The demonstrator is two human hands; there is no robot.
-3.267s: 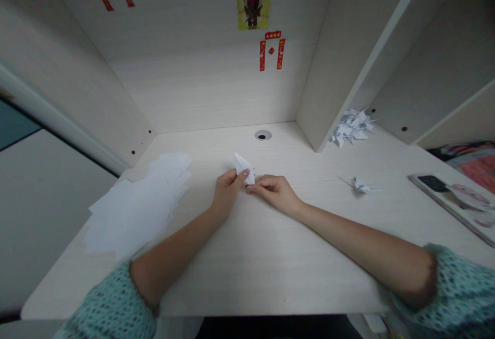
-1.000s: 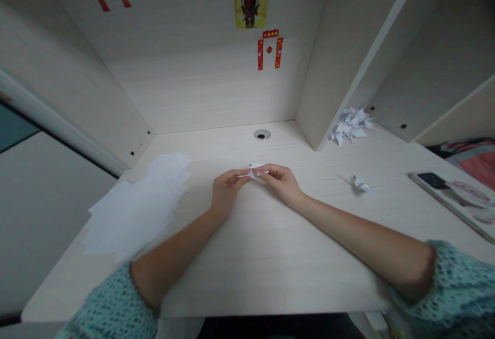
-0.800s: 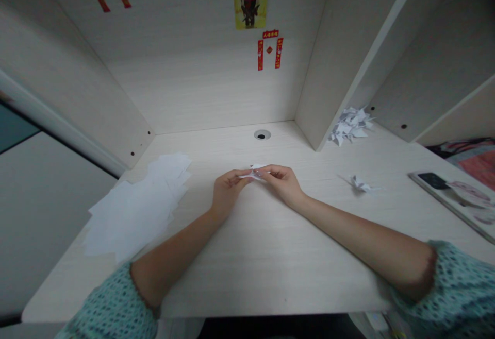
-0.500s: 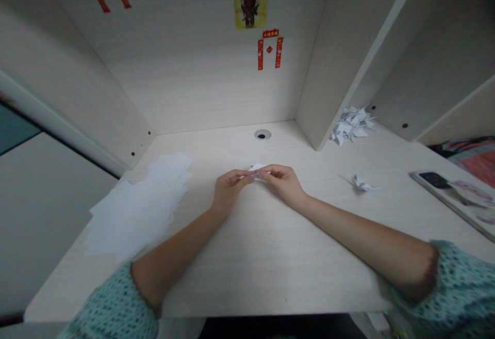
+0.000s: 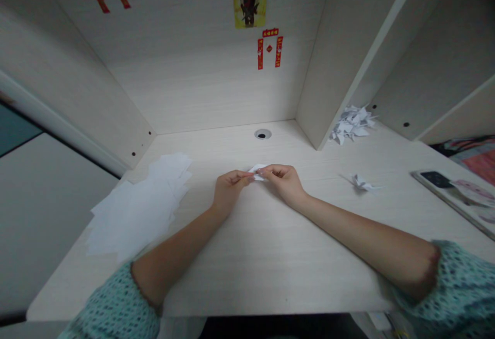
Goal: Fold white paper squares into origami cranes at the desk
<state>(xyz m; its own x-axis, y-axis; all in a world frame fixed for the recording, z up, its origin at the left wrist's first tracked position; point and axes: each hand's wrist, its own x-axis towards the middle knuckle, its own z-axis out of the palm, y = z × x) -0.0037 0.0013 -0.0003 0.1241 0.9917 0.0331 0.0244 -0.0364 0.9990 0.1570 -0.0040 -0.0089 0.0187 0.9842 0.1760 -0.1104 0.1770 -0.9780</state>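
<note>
A small piece of folded white paper (image 5: 257, 169) is pinched between my two hands, just above the middle of the desk. My left hand (image 5: 231, 187) grips its left side with thumb and fingertips. On the other side my right hand (image 5: 285, 180) has thumb and index finger closed on it. Fingers cover much of the paper, so its exact folds cannot be made out. To the left lies a spread stack of white paper sheets (image 5: 135, 210). A folded paper crane (image 5: 362, 183) rests on the desk to the right.
Beside the upright divider (image 5: 336, 66), a heap of folded white paper pieces (image 5: 352, 123) sits at the back right. A phone (image 5: 456, 195) lies at the right. The desk (image 5: 232, 267) has a round cable hole (image 5: 263, 134) near the back panel.
My fingertips have drawn slightly apart at the paper, and more of its white surface shows between them. Everything else on the desk stays as it was.
</note>
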